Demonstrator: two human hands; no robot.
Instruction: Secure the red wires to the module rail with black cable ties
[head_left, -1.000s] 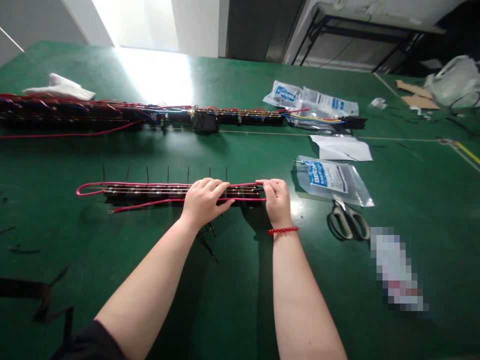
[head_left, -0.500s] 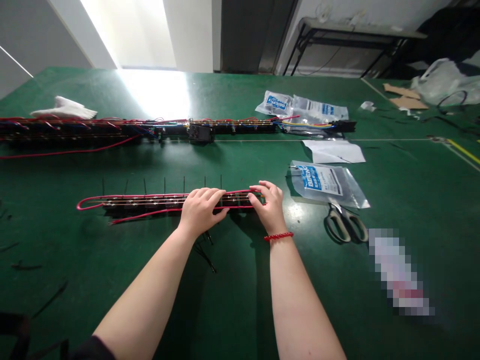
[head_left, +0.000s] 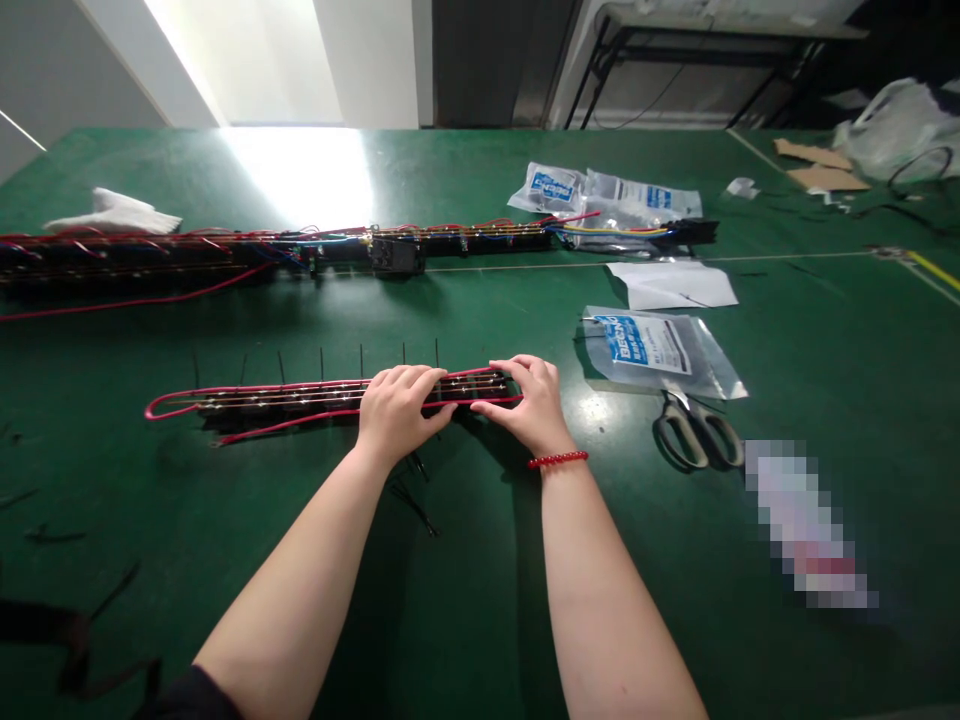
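Note:
A long black strip with shiny contacts lies crosswise on the green table. A red wire runs along both of its long sides and loops past its left end. My left hand is closed across the strip's middle, fingers on the far side and thumb on the near side. My right hand straddles the strip's right end, its thumb by the near red wire and its fingertips at the far one. Several thin black cable ties stick up behind the strip; more tie ends lie in front of it.
A longer wired black assembly stretches across the back of the green table. To the right are scissors, a labelled plastic bag and white paper. A white cloth lies at back left.
My right thumb has moved left along the near side of the strip, and the right fingers have shifted slightly left. My left hand keeps its place on the strip. The view has tilted slightly.

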